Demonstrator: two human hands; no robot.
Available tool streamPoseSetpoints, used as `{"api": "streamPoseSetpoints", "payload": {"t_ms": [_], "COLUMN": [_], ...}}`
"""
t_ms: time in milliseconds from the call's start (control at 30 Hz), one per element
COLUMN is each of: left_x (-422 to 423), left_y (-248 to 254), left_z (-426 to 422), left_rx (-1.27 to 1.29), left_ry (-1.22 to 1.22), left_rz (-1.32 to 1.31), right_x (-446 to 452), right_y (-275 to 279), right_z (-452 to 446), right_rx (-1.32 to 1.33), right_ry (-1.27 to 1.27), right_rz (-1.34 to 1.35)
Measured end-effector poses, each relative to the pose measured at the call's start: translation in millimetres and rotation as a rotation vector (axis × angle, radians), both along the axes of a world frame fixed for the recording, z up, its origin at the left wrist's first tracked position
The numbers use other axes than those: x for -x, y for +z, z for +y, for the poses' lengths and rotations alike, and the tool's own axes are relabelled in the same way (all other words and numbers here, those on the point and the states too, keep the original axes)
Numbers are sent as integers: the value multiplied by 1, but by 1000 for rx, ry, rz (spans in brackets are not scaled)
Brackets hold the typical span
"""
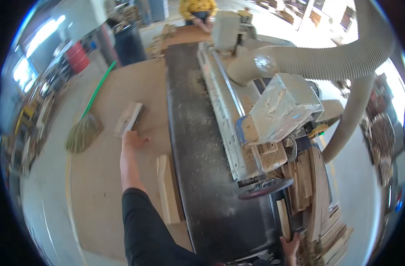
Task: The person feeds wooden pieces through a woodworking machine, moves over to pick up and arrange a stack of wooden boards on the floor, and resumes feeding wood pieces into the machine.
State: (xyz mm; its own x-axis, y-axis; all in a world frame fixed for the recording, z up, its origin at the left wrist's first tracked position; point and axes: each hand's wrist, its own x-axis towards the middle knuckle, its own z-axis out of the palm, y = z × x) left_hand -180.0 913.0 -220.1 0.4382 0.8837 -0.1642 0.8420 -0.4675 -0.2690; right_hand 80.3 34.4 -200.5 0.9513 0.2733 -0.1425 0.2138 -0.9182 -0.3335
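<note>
My left hand reaches out over the brown board with its fingers apart. Its fingertips are at the near end of a pale wooden block, which has a dark side; a firm grip on it does not show. Closer to me, a longer shaped piece of wood lies beside the machine's dark bed. My right hand is low at the right, thumb and fingers spread around the near end of a narrow wood strip. Whether it presses on the strip is hard to see.
Sawdust dots the dark machine bed. Beside it stand a dusty machine housing, a handwheel and a thick hose. Wood scraps pile up at right. A green-handled broom lies left. Another person stands at the far end.
</note>
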Motion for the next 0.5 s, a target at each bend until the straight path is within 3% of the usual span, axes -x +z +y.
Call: {"api": "streamPoseSetpoints", "payload": {"t_ms": [167,267,333,400,467,500], "left_x": [92,139,175,213,234,250], "left_y": [27,29,20,8,1,9], "left_z": [-125,-225,-301,-379,-446,-477], "left_rx": [105,210,147,173,181,280], "left_ry": [12,0,8,23,33,49], "left_rz": [82,105,-196,-249,-331,-242], "right_x": [3,-4,-8,-13,-9,-12], "right_y": [-2,-4,-22,-23,-12,-23], "right_z": [1,-2,-11,-17,-9,-15], "right_rx": [-31,89,92,89,76,69], "right_ry": [-63,-22,42,119,45,67], "right_rz": [49,83,29,-38,62,26]}}
